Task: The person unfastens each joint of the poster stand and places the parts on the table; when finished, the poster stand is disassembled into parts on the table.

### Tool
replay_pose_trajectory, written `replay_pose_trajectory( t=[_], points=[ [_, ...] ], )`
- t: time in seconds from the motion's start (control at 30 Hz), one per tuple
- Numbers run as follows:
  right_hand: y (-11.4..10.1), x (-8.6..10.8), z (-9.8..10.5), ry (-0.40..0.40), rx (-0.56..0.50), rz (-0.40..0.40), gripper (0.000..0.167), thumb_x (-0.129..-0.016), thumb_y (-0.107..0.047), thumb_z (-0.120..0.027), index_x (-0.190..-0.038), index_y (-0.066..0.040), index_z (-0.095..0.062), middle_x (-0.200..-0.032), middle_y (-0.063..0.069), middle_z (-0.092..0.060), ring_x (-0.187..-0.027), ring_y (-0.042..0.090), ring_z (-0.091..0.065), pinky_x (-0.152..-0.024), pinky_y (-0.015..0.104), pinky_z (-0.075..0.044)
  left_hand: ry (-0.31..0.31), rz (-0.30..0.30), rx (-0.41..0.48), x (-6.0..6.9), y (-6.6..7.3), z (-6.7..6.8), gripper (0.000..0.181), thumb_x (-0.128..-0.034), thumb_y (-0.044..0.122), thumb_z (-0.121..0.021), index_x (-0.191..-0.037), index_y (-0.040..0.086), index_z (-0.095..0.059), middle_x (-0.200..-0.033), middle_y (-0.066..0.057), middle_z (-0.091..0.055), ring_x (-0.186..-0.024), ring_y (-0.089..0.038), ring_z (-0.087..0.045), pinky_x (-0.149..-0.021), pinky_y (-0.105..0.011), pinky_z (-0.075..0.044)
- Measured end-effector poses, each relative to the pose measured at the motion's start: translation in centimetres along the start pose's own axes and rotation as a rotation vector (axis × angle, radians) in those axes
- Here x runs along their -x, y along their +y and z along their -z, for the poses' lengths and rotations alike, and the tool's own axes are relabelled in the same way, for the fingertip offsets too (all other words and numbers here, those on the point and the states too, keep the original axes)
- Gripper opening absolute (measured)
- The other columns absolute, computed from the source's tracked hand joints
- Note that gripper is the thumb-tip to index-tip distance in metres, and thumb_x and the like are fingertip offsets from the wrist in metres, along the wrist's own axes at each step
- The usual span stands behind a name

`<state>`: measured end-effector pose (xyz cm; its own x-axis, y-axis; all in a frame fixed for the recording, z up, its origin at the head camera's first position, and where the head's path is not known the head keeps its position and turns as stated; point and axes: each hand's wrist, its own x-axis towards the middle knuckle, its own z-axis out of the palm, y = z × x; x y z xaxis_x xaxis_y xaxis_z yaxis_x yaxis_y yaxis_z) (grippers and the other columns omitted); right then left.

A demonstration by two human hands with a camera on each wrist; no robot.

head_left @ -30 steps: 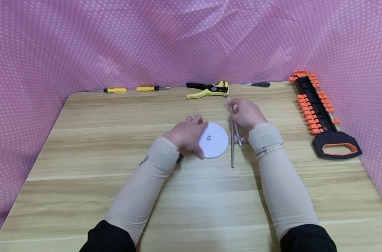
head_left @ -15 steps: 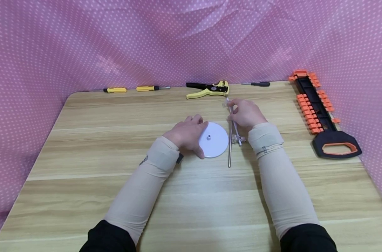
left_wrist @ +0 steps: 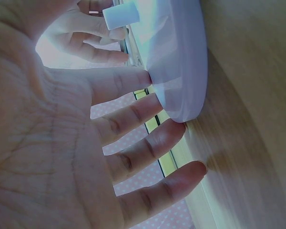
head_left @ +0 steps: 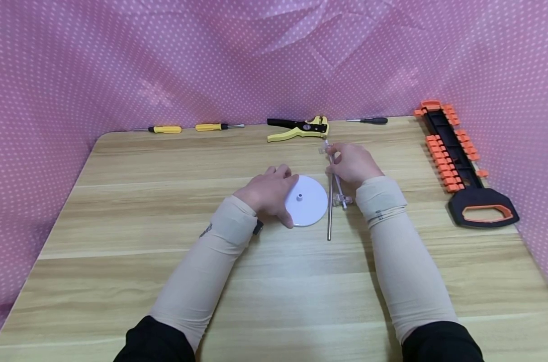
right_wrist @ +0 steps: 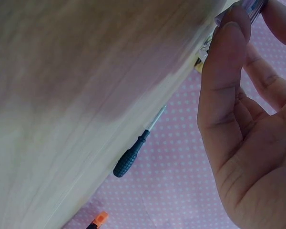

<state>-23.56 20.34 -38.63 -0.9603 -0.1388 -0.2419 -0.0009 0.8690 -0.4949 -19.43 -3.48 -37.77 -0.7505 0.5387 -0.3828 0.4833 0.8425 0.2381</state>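
Observation:
A white round base point(head_left: 311, 203) with a short stub at its centre lies flat on the table. My left hand point(head_left: 269, 192) holds it by its left edge; in the left wrist view the fingertips point(left_wrist: 174, 131) touch the rim. To its right, my right hand point(head_left: 353, 163) pinches a thin metal rod point(head_left: 330, 216) between thumb and fingers near its far end. Beside and partly under that hand is a thin white rod point(head_left: 339, 186) with clear plastic pieces point(head_left: 343, 200) on it; part of it is hidden by the fingers. In the right wrist view only a bit of the rod shows.
Yellow-and-black wire strippers point(head_left: 303, 127) lie at the table's back edge. Two yellow screwdrivers point(head_left: 167, 129) are to their left, a black screwdriver point(head_left: 374, 121) to their right. A black and orange holder point(head_left: 455, 156) with a handle stands along the right side. Pink dotted cloth point(head_left: 265, 60) surrounds the table.
The near end of the metal rod has swung slightly left, closer to the white base. My left hand and the base have stayed in place.

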Motion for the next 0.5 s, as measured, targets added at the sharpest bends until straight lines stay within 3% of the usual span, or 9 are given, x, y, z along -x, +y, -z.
replay_pose_trajectory(
  t=[0.5],
  points=[
    [0.02,0.03,0.02,-0.011,0.006,-0.014,0.045,-0.097,-0.022,-0.074,-0.139,-0.011,-0.063,-0.125,0.019,-0.071,-0.115,0.037,-0.064,-0.102,0.055,-0.050,0.000,0.005,-0.009,-0.17,0.06,-0.19,0.126,-0.0685,0.052,-0.099,-0.168,0.013,-0.032,-0.164,-0.010,-0.035,-0.143,-0.030,-0.039,-0.118,-0.048,-0.045]
  ],
)
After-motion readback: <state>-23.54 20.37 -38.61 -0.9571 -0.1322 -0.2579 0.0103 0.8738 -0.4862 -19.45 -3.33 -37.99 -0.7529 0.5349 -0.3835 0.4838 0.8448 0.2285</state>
